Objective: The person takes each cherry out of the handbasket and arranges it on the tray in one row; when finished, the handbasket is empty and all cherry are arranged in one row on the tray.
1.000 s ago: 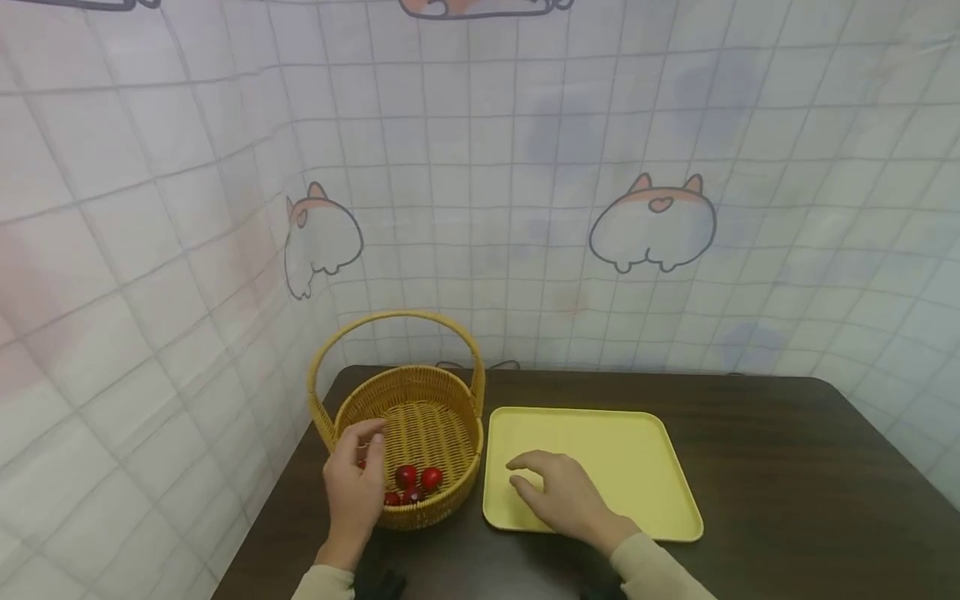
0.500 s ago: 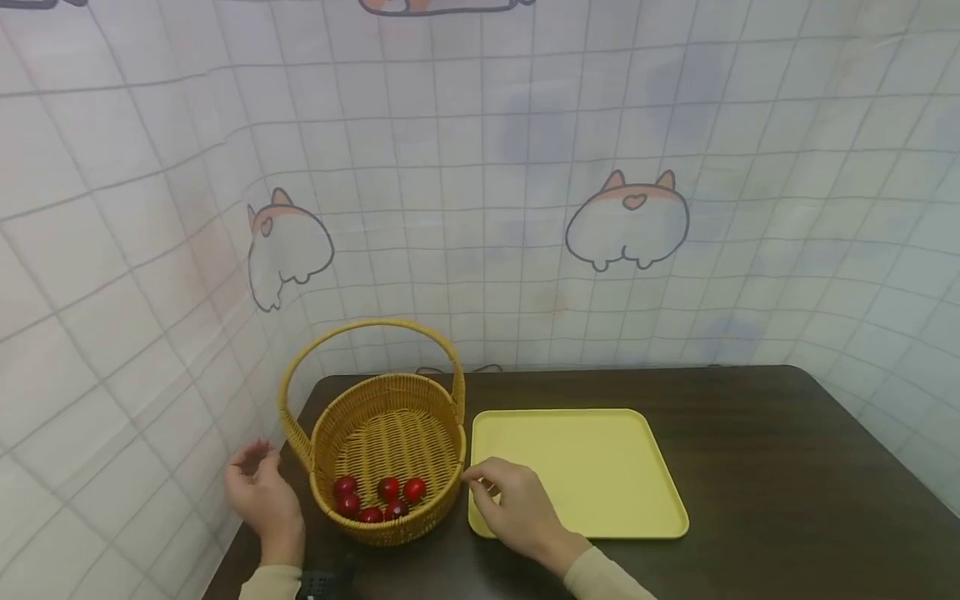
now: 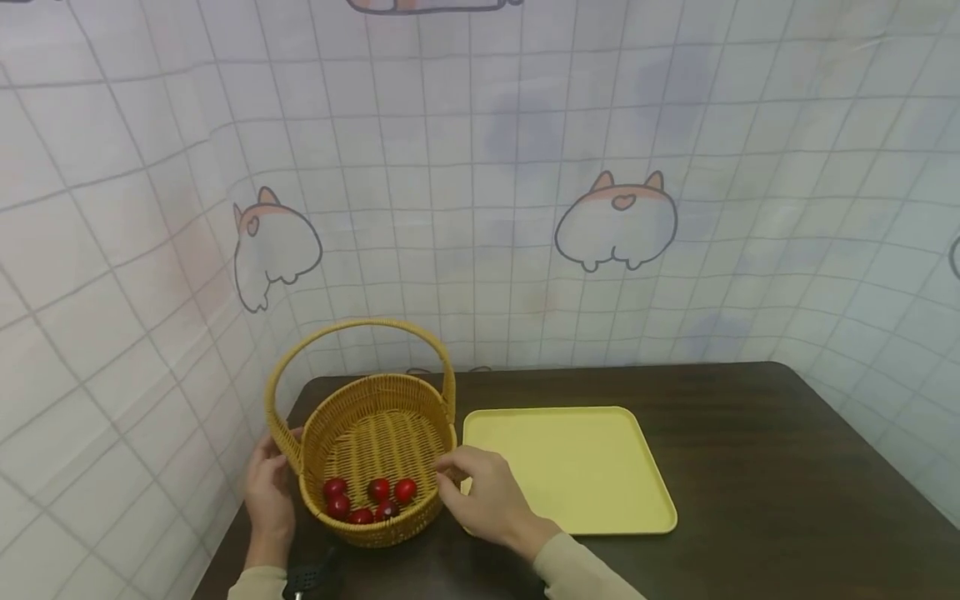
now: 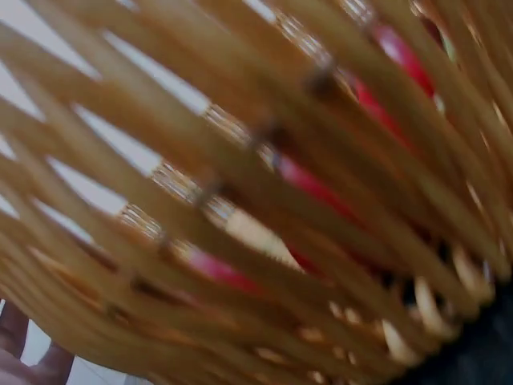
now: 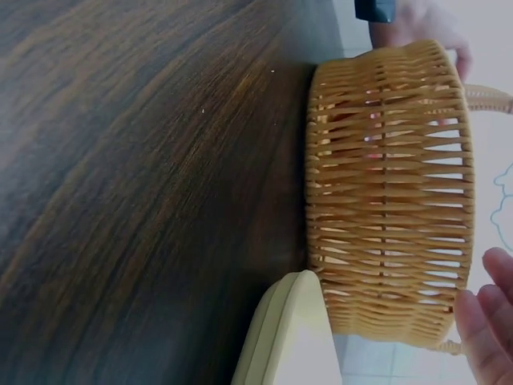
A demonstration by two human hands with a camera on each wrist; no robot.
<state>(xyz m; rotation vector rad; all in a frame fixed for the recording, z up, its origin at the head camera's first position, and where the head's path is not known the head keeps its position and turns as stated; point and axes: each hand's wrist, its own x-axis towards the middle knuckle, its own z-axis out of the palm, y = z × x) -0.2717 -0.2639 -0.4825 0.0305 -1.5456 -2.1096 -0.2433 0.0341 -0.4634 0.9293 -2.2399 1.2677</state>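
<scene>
A round wicker basket (image 3: 382, 533) with a tall arched handle stands on the dark table; several shiny red, cherry-like fruits (image 3: 378, 489) lie in its near part. At its left side is my left hand (image 3: 270, 492), fingers reaching behind the foot of the handle; whether they touch the wicker is hard to tell. My right hand (image 3: 486, 497) is at the right rim, thumb and fingers apart and loosely bent. In the right wrist view its fingertips (image 5: 473, 321) lie close beside the basket's rim. The basket's woven wall (image 4: 240, 160) fills the left wrist view, red fruit showing through the gaps.
A yellow rectangular tray (image 3: 570, 471) lies right of the basket, close against it, partly under my right hand. Dark wood table (image 3: 735, 467) extends to the right. A white gridded curtain (image 3: 480, 208) with cartoon animals hangs behind and at the left.
My left hand has gone from over the basket to outside it, then in against its left side. The right hand has moved left from above the tray to the basket's rim. The view has shifted.
</scene>
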